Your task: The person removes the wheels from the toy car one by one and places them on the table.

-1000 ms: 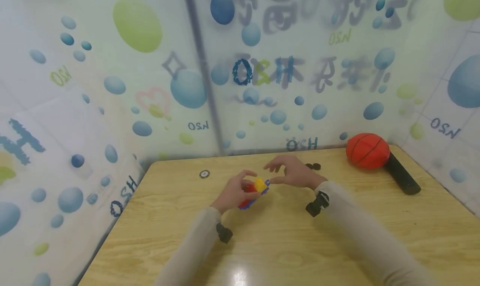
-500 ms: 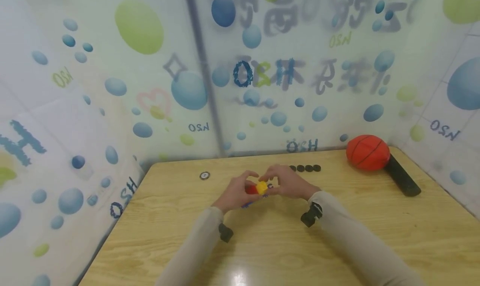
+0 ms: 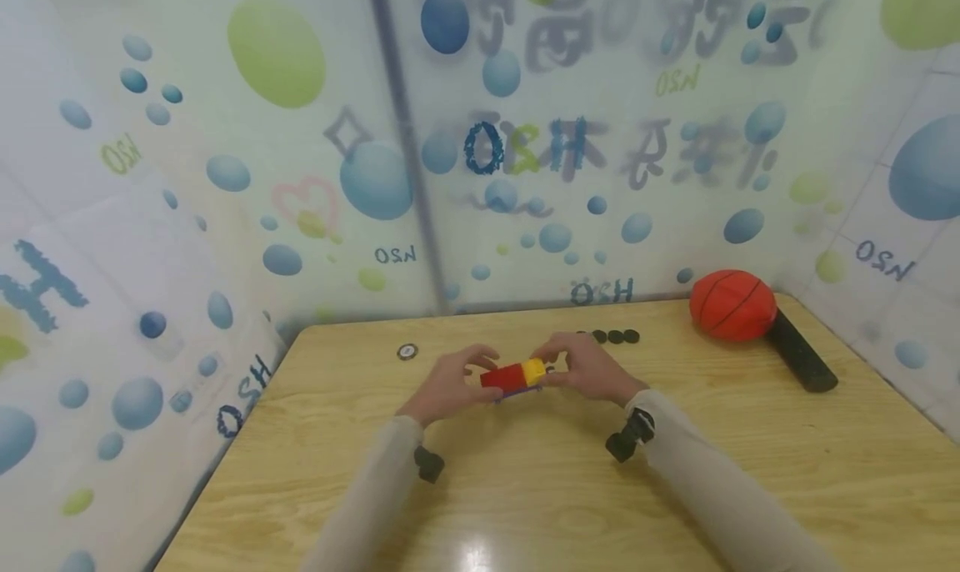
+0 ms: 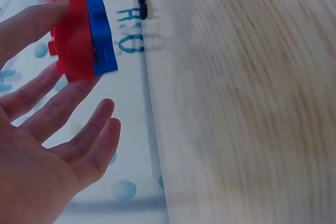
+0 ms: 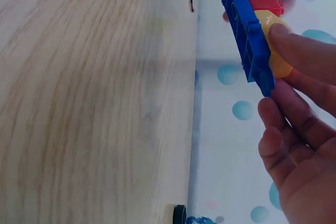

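Note:
Both hands hold up a toy building-block assembly (image 3: 512,379) above the table. It has a blue base (image 5: 244,30) with a small hook at its end, a red block (image 4: 75,35) and a yellow block (image 3: 534,371). My left hand (image 3: 448,384) is at the red end, its thumb across the block and the index and middle fingers behind it; the last two fingers are free. On the other side, my right hand (image 3: 588,370) pinches the yellow block between thumb and fingers. The right wrist view shows the base's hollow, ribbed underside.
Several black discs (image 3: 616,337) lie in a row near the back edge of the wooden table (image 3: 570,489). A round disc with a white centre (image 3: 407,352) is at the back left. A red basketball-like object (image 3: 733,305) with a black cylinder (image 3: 801,351) occupies the right.
The right hand has come in and taken hold of the yellow block. The left hand has shifted left, baring more of the red block, and the assembly has turned nearer to level.

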A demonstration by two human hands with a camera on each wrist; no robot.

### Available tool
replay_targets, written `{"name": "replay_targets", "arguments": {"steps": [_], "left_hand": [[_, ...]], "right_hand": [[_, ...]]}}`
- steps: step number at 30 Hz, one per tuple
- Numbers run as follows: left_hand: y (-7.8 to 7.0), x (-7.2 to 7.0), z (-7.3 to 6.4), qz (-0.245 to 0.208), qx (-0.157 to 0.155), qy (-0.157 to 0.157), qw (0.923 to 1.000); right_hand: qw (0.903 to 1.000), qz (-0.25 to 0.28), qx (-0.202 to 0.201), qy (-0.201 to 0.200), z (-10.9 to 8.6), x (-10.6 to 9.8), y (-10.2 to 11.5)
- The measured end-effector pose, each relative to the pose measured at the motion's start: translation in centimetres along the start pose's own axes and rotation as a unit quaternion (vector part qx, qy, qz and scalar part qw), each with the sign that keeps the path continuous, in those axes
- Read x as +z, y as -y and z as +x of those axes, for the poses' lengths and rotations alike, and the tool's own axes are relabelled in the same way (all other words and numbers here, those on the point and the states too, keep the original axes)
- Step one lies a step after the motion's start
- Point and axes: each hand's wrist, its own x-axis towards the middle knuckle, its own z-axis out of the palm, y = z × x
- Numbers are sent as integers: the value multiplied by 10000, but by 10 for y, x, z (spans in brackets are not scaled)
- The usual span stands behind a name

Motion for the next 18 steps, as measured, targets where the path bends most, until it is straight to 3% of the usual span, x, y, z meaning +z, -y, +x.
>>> {"name": "replay_targets", "arguments": {"steps": [3,7,13,18], "left_hand": [[5,-2,-3,63,124,-178,9997],[7,-2,-3,43,230,-351,9991],[6,2,0,-46,120,-551,9984],[6,5,4,-12,49,-576,9983]], "right_hand": [[9995,83,270,-163,-2,-2,-3],[9989,207,295,-311,-5,-4,-4],[9990,175,96,-404,-7,-4,-7],[9992,96,229,-315,-6,-6,-9]]}}
